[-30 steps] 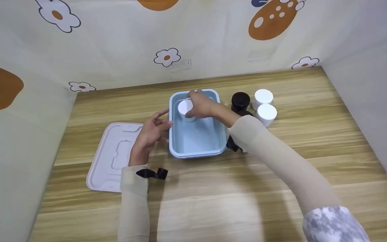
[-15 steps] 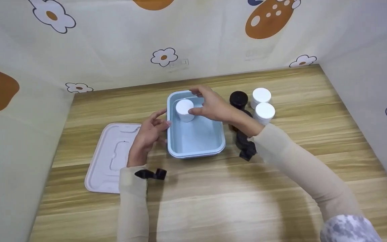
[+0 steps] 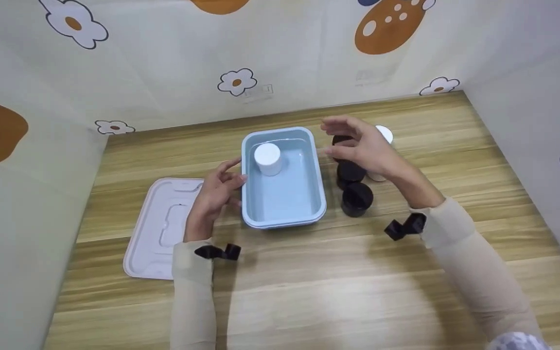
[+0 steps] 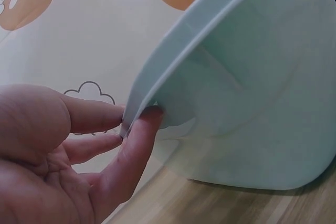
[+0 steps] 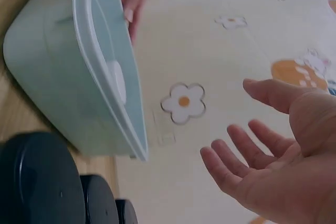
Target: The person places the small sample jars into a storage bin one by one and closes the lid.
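white jar (image 3: 267, 158) in tub, right hand above black jars

white jar stands in the tub's (image 3: 285, 221) far left corner, mid-table. left hand (image 3: 214, 194) fingers rest straight on the tub's left rim. right hand (image 3: 365, 146), fingers spread and empty, hovers over black jars (image 3: 356, 197) beside the tub.

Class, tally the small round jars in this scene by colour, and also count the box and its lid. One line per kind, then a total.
White jars: 3, one in the blue box, two partly hidden behind the right hand
Black jars: 3
Blue box: 1
Pale lid: 1
Total: 8
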`<state>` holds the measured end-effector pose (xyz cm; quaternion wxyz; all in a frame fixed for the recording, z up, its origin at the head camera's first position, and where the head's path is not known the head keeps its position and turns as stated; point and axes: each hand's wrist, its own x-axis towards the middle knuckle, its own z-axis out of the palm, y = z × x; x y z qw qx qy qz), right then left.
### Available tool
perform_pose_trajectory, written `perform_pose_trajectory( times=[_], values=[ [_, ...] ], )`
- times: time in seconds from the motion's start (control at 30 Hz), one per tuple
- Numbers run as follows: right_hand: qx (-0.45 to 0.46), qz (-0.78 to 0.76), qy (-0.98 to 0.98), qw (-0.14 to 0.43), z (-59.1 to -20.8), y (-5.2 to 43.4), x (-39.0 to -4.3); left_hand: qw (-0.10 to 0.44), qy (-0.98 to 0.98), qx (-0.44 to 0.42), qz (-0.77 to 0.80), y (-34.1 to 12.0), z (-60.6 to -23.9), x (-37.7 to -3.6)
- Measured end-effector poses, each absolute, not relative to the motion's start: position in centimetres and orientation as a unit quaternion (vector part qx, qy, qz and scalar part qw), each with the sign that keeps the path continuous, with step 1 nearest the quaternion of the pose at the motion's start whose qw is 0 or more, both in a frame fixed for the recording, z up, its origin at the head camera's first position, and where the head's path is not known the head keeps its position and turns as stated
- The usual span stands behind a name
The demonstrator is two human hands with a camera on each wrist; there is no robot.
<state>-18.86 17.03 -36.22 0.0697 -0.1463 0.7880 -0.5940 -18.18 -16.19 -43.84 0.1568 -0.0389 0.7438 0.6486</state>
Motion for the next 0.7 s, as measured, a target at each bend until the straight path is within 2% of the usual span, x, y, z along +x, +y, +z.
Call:
perform_pose_trajectory(
  times=[0.43,0.57,0.7],
  values=[
    [-0.166,-0.717,0.676,-0.041,-39.5,24.2,-17.8,0.162,0.738,-0.045,0.653,-16.4,-44.1,-18.3],
    [-0.148,-0.743,0.648,-0.077,-41.1,25.9,-17.4,0.162,0.739,-0.044,0.653,-16.4,-44.2,-18.4],
    [-0.111,-0.741,0.657,-0.088,-42.5,27.2,-17.5,0.162,0.742,-0.045,0.649,-16.5,-44.2,-18.4]
  ],
)
